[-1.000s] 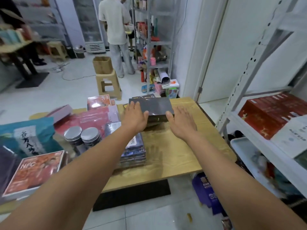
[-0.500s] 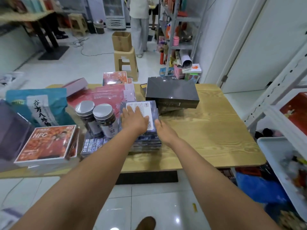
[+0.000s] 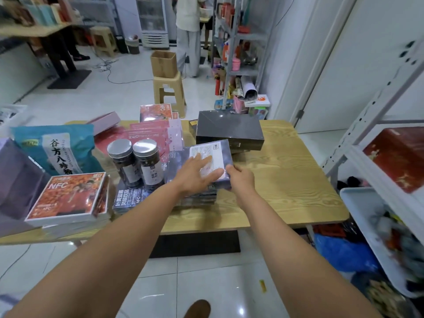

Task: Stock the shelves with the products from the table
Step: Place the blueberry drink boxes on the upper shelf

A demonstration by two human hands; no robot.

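Atop packet (image 3: 220, 154), left hand (image 3: 195, 176), right hand (image 3: 242, 179) gripping edge

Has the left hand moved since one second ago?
Yes. The left hand left the black box and drew back toward the person; it now lies flat on the dark blue pack nearer than the box.

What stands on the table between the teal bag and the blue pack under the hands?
Two dark jars with silver lids stand side by side between the teal bag and the blue pack; the head view shows this.
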